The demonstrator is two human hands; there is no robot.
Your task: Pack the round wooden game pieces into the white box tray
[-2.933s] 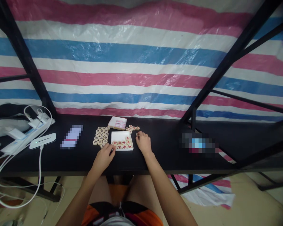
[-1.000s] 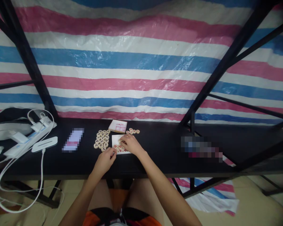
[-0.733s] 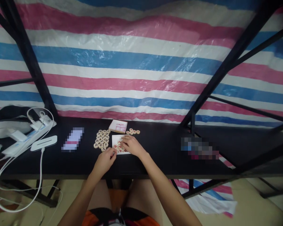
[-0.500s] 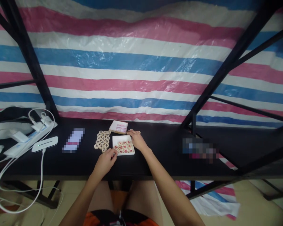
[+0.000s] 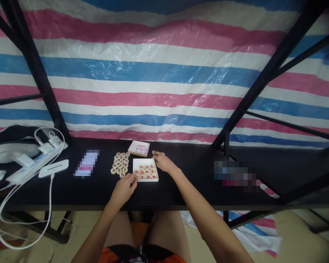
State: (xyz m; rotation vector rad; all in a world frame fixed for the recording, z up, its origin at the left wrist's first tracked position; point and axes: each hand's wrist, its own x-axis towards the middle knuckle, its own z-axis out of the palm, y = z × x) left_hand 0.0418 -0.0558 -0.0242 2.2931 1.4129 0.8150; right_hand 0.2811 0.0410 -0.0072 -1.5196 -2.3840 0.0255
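Xiangqi pieces: round, pale, red-charactered, in white box
Left hand, right hand: cannot tell finger closure
Tabletop: black
Plastic sheet: striped, far

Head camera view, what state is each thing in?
White box, open, partly filled
Red-marked pieces, marks up in the box
Dark-marked pieces, marks up, grouped on the table
Pink-printed carton, lying flat
Loose pieces, partly hidden by right hand
Left hand, fingers curled at the box's left edge
White device, green light lit, cable attached
Power strip, adapters plugged in
Pixelated item at left, cannot tell
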